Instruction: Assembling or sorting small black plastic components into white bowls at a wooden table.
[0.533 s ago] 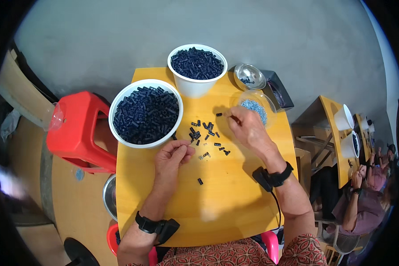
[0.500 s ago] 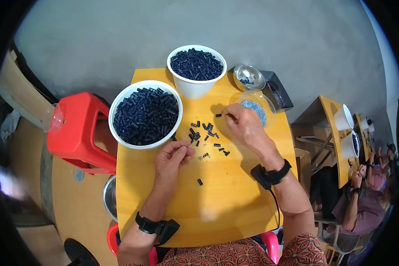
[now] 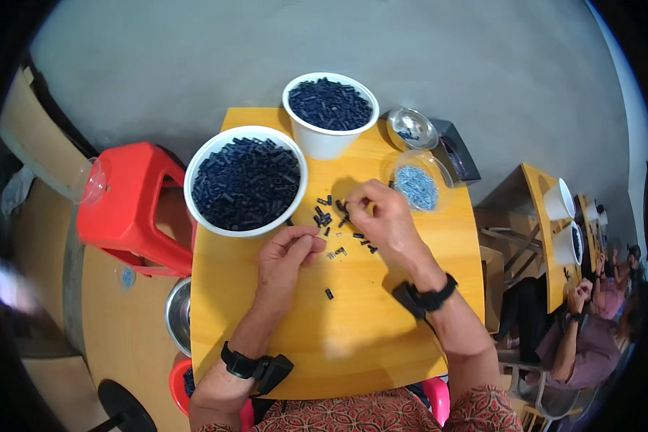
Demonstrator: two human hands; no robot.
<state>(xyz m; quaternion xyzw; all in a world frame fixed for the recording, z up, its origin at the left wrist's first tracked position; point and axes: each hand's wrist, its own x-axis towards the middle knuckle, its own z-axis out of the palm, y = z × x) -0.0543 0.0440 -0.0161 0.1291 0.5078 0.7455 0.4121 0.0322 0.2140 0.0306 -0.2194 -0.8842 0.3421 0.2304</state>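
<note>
Small black tubular pieces [image 3: 324, 218] lie in a loose cluster on the yellow table [image 3: 381, 317], with a few tiny pale bits among them. My left hand [image 3: 289, 255] rests at the cluster's left side, thumb and forefinger pressed together; whatever is in that pinch is too small to make out. Over the cluster's right side, my right hand [image 3: 387, 219] has its thumb and forefinger closed at a black piece [image 3: 344, 207], its tip partly hidden by the fingers. One single black piece [image 3: 329, 294] lies apart, nearer to me.
Two white buckets [image 3: 246, 232] [image 3: 322, 147] full of black pieces stand at the back left. A clear dish [image 3: 448, 176] of small silvery parts, a metal bowl [image 3: 412, 119] and a black tray [image 3: 459, 147] sit back right. Left is a red stool [image 3: 126, 209]; another person [image 3: 583, 342] works far right.
My right hand has moved left and towards me, from beside the clear dish to the black cluster. My left hand stays pinched in nearly the same place. The view has shifted slightly.
</note>
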